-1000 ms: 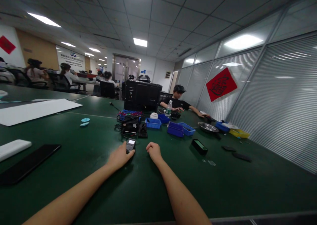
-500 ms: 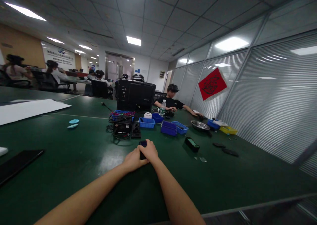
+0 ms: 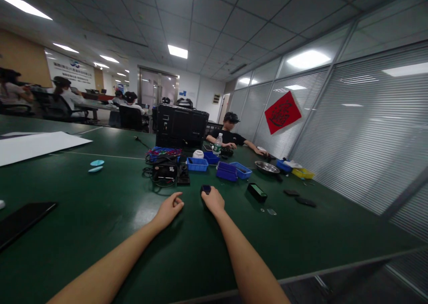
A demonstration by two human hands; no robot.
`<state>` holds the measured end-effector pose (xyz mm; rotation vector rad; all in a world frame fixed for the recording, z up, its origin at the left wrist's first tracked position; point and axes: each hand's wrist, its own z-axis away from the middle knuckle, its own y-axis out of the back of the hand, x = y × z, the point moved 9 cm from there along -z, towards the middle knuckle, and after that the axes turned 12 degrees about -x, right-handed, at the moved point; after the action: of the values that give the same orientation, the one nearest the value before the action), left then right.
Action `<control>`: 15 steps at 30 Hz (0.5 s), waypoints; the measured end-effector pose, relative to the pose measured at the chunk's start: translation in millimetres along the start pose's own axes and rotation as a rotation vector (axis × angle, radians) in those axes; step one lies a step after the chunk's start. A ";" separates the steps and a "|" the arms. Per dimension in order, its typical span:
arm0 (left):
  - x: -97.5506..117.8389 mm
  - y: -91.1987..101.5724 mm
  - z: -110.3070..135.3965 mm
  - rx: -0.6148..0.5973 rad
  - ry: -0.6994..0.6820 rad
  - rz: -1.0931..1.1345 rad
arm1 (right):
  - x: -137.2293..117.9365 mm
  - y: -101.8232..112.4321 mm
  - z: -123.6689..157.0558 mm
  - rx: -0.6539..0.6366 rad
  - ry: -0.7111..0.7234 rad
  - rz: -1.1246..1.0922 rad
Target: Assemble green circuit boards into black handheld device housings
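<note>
My right hand [image 3: 214, 201] is closed around a small dark box-like object [image 3: 206, 189], whose top shows past my fingers; its exact kind I cannot make out. My left hand [image 3: 170, 210] is apart from it, just above or resting on the green table [image 3: 110, 223]. Its thumb and index finger are spread and hold nothing. To the right of my right hand lies a black oblong case with a green inner face [image 3: 257, 191]. Beyond it are a small ring [image 3: 262, 210] and a clear flat piece [image 3: 272, 212].
Ahead stand a bundle of cables and electronics [image 3: 164, 172], blue bins [image 3: 197, 164], a bottle [image 3: 218, 143] and a black monitor [image 3: 182, 125]. A metal bowl [image 3: 267, 167] lies to the right. A person [image 3: 229, 134] sits across the table. White sheets [image 3: 43, 145] lie left.
My left hand has let go of the small dark object and drawn back to the left. My right hand has carried the object slightly to the right and away from me.
</note>
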<state>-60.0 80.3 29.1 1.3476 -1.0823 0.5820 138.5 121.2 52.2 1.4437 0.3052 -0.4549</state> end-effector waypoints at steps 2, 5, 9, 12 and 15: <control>-1.9 0.5 -1.0 0.000 -0.003 0.037 | 8.4 5.7 -0.5 0.021 -0.014 0.008; -5.3 1.3 -3.3 0.003 -0.001 0.078 | 20.6 12.3 0.9 0.052 -0.044 0.020; -10.3 3.5 -6.0 0.006 0.010 0.117 | 27.9 13.7 6.1 0.072 -0.048 0.062; -13.3 4.4 -7.4 0.002 0.012 0.131 | 28.2 9.6 8.2 0.052 -0.022 0.125; -15.3 4.6 -8.6 -0.007 0.007 0.149 | 33.8 10.8 8.1 0.067 -0.012 0.161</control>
<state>-68.1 92.9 19.0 1.2648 -1.1845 0.6912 172.7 110.0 46.8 1.5170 0.1641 -0.3458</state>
